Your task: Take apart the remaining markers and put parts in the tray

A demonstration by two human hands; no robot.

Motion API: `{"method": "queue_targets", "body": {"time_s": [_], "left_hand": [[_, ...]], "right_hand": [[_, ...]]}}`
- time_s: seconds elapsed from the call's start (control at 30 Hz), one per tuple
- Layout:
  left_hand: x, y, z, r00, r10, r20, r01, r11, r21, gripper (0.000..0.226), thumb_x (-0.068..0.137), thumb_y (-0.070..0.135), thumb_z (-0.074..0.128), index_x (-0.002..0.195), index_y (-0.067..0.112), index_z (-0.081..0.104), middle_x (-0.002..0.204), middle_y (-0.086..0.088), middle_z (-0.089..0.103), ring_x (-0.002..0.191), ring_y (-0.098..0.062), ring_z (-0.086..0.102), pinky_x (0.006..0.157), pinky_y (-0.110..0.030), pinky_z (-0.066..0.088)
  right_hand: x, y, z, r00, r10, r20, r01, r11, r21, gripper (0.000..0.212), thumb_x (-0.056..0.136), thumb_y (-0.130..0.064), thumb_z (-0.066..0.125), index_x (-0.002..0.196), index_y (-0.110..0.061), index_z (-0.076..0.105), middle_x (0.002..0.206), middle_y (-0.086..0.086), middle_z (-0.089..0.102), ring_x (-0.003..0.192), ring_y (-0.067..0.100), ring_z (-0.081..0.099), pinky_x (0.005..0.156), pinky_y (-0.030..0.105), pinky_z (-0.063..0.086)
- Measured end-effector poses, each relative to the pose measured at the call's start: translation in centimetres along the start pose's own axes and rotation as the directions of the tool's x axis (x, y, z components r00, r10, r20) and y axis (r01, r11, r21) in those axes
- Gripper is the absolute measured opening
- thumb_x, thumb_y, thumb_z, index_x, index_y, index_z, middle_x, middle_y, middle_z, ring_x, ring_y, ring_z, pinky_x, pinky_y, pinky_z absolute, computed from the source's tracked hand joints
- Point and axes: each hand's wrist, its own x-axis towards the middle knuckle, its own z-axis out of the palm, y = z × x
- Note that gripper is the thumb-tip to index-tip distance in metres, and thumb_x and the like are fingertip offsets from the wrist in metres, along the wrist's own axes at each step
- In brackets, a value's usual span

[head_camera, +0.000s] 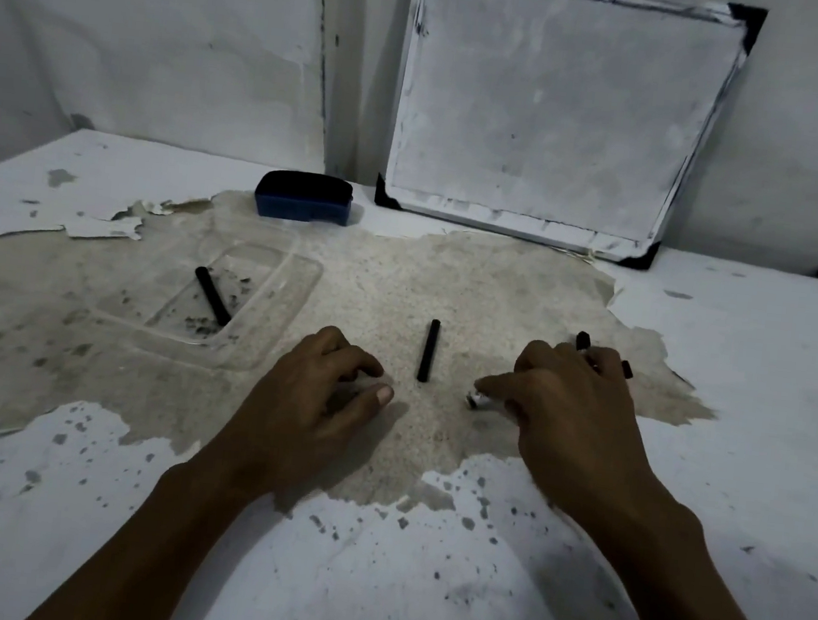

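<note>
Markers are the things both hands are near. One black marker (428, 350) lies flat on the bare, sandy-looking patch of the counter (736, 445), right between the two hands and not touching either one. The left hand (322, 391) rests on the counter just beside it, with its fingers curled in loosely and its thumb sticking forward. I can't see anything in that hand.

The right hand (568, 407) is bent over some other markers (583, 341). Black ends poke out past its fingers at the far side, and a pale tip (477, 400) peeks out near its thumb. The fingers are curled down around them, but the hand hides most of them, so I can't tell how many there are.

Another black marker (212, 296) lies slanted inside a clear plastic tray (290, 317), off to the left of the hands. Behind the tray sits a blue board eraser (304, 196) with a dark top. A smudgy whiteboard (559, 108) with black corners leans against the wall (148, 30) at the back. White paint is peeling off the counter in flakes.
</note>
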Motion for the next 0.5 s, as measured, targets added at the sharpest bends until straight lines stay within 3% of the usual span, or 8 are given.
{"method": "queue_targets", "body": {"time_s": [0.3,0.5], "left_hand": [[0.2,1.3,0.7,0.99,0.106,-0.094,-0.103,0.994,0.042,0.018,0.085,0.023,0.064,0.096,0.01,0.071,0.089,-0.003,0.062,0.084,-0.019,0.06,0.07,-0.041,0.051],[0.0,1.5,0.9,0.987,0.125,-0.1,-0.121,0.992,0.044,0.015,0.085,0.019,0.065,0.095,0.01,0.071,0.089,-0.002,0.063,0.083,-0.018,0.061,0.07,-0.041,0.051]], "right_hand": [[-0.3,-0.5,-0.1,0.998,-0.016,-0.068,0.015,1.0,-0.018,0.052,0.064,0.012,0.066,0.091,-0.032,0.077,0.076,-0.003,0.059,0.08,0.024,0.055,0.097,0.042,0.018],[-0.3,-0.5,-0.1,0.998,0.02,-0.059,-0.02,1.0,-0.005,0.049,0.068,0.011,0.065,0.088,-0.032,0.077,0.077,-0.003,0.057,0.082,0.023,0.054,0.099,0.044,0.017]]}}
